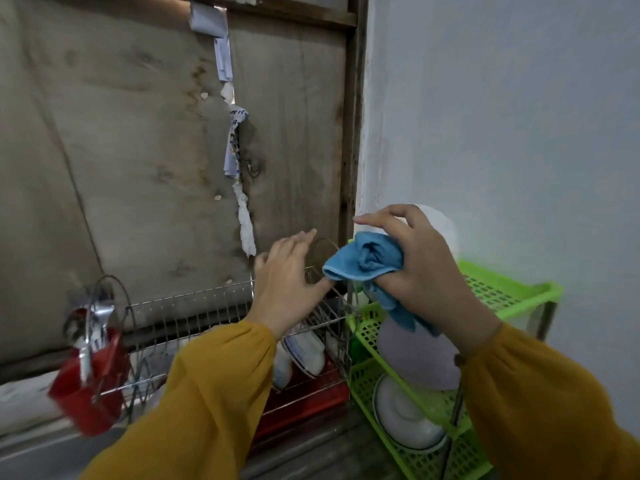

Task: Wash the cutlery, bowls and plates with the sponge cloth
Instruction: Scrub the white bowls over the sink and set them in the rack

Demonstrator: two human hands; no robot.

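Sponge cloth (363, 261) is bunched in the right hand (419, 268), above the right end of the wire rack (194, 306) — the left hand (287, 275), fingers spread and empty, hovers alongside. A careless nudge could spill the red cutlery holder (88, 379) at the rack's left end.

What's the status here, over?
Left hand open by wire dish rack. Right hand grips blue sponge cloth. Bowls sit racked; nothing blocks them.

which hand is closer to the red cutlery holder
Left. The left hand hovers above the wire rack, up and to the right of the red cutlery holder; the right hand, gripping the blue cloth, is farther right, by the green rack.
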